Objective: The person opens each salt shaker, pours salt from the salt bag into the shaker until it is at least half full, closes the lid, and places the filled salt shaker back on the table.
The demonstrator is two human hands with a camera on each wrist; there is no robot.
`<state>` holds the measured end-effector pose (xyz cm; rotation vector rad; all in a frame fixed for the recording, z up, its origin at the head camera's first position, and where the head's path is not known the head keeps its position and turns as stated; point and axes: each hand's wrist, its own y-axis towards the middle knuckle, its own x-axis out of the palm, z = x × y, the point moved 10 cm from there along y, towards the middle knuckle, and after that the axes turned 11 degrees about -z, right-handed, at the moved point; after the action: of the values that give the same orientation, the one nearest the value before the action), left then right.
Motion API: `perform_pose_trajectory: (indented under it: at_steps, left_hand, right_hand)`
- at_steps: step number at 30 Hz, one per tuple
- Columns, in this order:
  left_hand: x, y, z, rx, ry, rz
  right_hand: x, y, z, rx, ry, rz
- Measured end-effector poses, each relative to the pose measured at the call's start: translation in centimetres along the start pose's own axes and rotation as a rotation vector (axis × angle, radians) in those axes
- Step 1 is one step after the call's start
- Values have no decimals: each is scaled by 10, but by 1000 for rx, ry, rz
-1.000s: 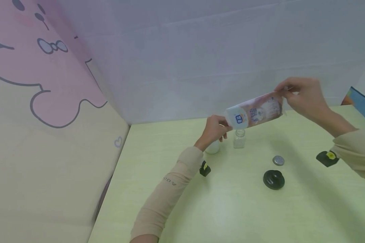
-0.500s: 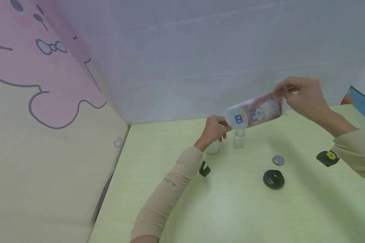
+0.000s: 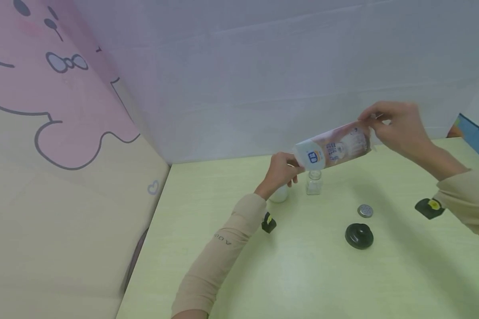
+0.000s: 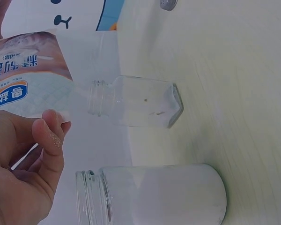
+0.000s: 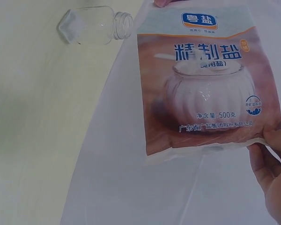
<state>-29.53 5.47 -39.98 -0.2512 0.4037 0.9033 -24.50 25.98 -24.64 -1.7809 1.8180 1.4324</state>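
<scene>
A printed salt bag (image 3: pixel 331 146) is held tilted in the air, its right end higher than its left. My right hand (image 3: pixel 401 126) pinches the raised corner between thumb and fingers. My left hand (image 3: pixel 281 170) pinches the lower end, and white grains cling to a fingertip (image 4: pixel 51 136). Right below that end stands a small square glass jar (image 3: pixel 313 184), uncapped, with white salt (image 5: pixel 72 26) at its bottom. A bigger glass jar (image 4: pixel 164 194), filled with white contents, stands beside it, partly hidden by my left hand in the head view.
A silver shaker cap (image 3: pixel 365 210) with holes lies on the pale table (image 3: pixel 295 283), just beyond a black knobbed lid (image 3: pixel 359 235). Behind the table rises a whitish cloth wall (image 3: pixel 243 88). A wall with a pink cartoon print (image 3: pixel 76 133) borders the left side.
</scene>
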Motion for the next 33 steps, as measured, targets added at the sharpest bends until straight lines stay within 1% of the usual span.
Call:
perform_pose_trajectory:
  at_steps: [5, 7, 15, 22, 33]
  left_hand:
    - [2, 0, -1, -24, 14, -4]
    - [2, 0, -1, -24, 15, -4]
    - [1, 0, -1, -9, -6, -5]
    - [0, 0, -1, -10, 22, 2]
    - [-1, -1, 2, 0, 21, 6]
  right_hand:
    - [0, 0, 1, -4, 4, 2]
    - [1, 0, 1, -6, 5, 2]
    - [1, 0, -1, -9, 26, 3]
    - [1, -1, -3, -11, 22, -1]
    - [-1, -1, -5, -29, 21, 17]
